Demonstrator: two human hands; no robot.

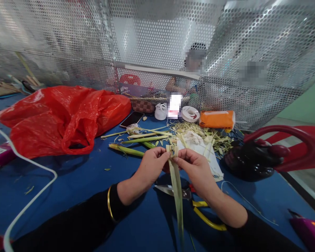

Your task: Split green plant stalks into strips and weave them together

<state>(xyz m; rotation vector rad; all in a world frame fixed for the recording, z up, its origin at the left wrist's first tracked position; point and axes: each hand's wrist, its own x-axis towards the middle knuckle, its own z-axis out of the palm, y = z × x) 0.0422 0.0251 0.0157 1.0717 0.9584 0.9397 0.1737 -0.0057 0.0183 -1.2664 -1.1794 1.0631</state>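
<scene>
A long, flat strip of pale green leaf (176, 189) hangs down over the table between my two hands. My left hand (152, 163) pinches its upper end from the left side, thumb and fingers closed. From the right, my right hand (196, 168) pinches the same end, fingertips close to the left ones. The strip's top looks folded or split, though the fingers partly cover it. Beneath the hands lie scissors (166, 190) with yellow handles, their blades partly behind the strip. Cut green stalks (127, 149) rest just beyond my left hand.
A red plastic bag (52, 119) fills the left. Beyond my hands are plant scraps (217, 136), white paper (215, 164), a phone (132, 119), a ribbon roll (190, 114) and an orange packet (217, 119). A dark kettle (249, 159) stands right. A perforated metal screen (157, 38) closes the back; people are behind it.
</scene>
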